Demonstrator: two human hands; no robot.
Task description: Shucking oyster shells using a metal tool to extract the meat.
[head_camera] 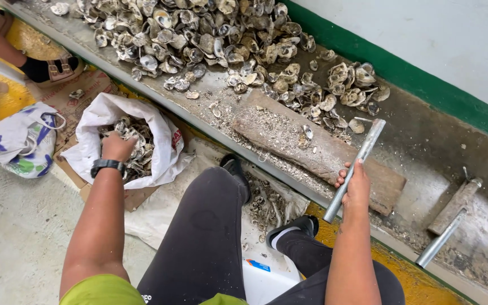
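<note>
1. At far left, a patterned blue, green and white bag [22, 141] lies on the concrete floor [12, 237]. Above it, another person's sandalled foot [52, 69] rests on flattened cardboard [83, 90].

2. A white sack [162, 144] stands open on the cardboard, holding oyster shells [138, 155]. The left hand [117, 147] is plunged into the sack's mouth, back upward, fingers buried among the shells (whether they grip one cannot be told). A black wristwatch [107, 164] sits on that wrist.

3. The person's legs, in dark trousers [204, 237], occupy the centre. One black shoe [234, 168] points toward the ledge; the other [295, 227] rests beside a scatter of broken shell on pale sheeting [159, 217].

4. A long concrete ledge [425, 147] runs diagonally from upper left to lower right, bounded behind by a green band [391, 65] at the foot of the wall. A large heap of empty oyster shells [199, 34] covers its upper portion, with a smaller cluster [351, 85] further right.

5. A worn wooden plank [312, 149], crusted with shell grit, lies on the ledge below the heap.

6. The right hand [356, 186] is clenched around a grey metal bar [356, 166], held slanting over the plank's right end, its upper tip toward the smaller cluster.

7. At far right, a second metal bar [440, 242] and a small wooden piece [454, 207] lie on the ledge, well apart from either hand.
</note>
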